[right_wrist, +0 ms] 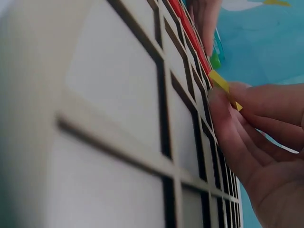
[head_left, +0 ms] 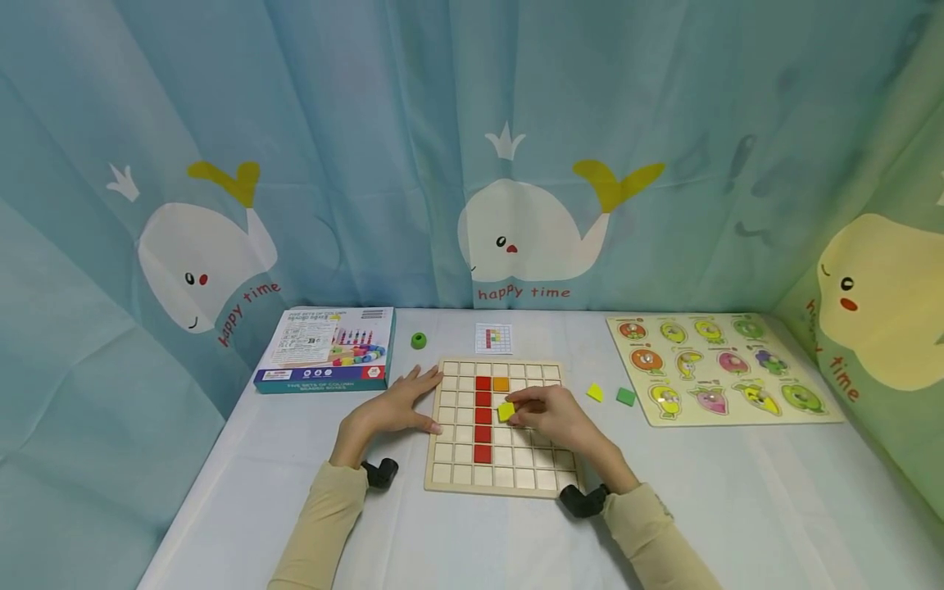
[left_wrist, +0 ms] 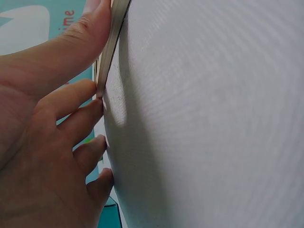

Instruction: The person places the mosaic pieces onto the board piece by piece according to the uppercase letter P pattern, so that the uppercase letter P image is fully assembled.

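A wooden grid board (head_left: 451,474) lies on the white table. Its squares hold a column of red tiles (head_left: 483,416) and one orange tile (head_left: 501,384) beside the top red one. My right hand (head_left: 553,416) pinches a yellow square tile (head_left: 506,411) between thumb and fingers, just right of the red column. In the right wrist view that yellow tile (right_wrist: 219,81) is tilted, close to the grid. At the board's left edge rests my left hand (head_left: 398,406), fingers spread and thumb on the frame. The left wrist view shows the left hand's fingers (left_wrist: 80,121) along the board's side.
Behind the board lies a small pattern card (head_left: 493,338). A yellow piece (head_left: 594,392) and a green tile (head_left: 625,397) lie to its right, before a fruit puzzle board (head_left: 642,410). A green bead (head_left: 419,340) and a toy box (head_left: 324,351) are at the back left.
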Available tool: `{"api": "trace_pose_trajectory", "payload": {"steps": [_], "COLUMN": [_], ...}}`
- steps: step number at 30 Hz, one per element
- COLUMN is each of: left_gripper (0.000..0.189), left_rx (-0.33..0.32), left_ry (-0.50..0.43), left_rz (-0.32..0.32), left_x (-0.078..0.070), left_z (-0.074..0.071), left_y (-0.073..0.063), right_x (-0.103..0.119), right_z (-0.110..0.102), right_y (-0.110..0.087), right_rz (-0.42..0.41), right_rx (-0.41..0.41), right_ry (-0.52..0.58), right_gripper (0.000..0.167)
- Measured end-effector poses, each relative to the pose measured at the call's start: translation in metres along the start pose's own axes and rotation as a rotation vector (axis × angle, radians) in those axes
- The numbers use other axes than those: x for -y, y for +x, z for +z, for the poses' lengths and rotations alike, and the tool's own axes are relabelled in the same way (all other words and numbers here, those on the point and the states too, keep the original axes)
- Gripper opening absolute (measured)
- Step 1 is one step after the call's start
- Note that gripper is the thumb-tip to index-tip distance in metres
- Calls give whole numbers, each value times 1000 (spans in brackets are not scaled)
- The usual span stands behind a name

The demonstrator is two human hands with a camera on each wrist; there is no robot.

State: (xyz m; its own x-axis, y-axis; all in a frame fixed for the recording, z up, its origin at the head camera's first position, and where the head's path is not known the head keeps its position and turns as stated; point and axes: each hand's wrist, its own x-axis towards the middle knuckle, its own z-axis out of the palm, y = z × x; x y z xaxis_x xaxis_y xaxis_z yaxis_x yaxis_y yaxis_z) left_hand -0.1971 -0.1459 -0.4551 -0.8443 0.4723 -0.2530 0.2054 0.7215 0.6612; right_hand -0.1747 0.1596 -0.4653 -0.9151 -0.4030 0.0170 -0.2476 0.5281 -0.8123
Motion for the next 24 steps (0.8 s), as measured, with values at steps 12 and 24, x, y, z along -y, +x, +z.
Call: {"api": "trace_pose_trajectory", "payload": {"steps": [12, 24], "left_gripper": [96, 96], "left_rx": [0, 6], "left_ry": [4, 0], "left_rz": [20, 4], "left_x": [1, 0], "left_z": [0, 0], "left_y": [0, 0], "right_x": [9, 10], "right_z": [11, 11], "right_y": [0, -2], "right_rz": [-63, -66], "right_rx": [-16, -18], "right_ry": [-131, -192], "right_gripper": [22, 22]}}
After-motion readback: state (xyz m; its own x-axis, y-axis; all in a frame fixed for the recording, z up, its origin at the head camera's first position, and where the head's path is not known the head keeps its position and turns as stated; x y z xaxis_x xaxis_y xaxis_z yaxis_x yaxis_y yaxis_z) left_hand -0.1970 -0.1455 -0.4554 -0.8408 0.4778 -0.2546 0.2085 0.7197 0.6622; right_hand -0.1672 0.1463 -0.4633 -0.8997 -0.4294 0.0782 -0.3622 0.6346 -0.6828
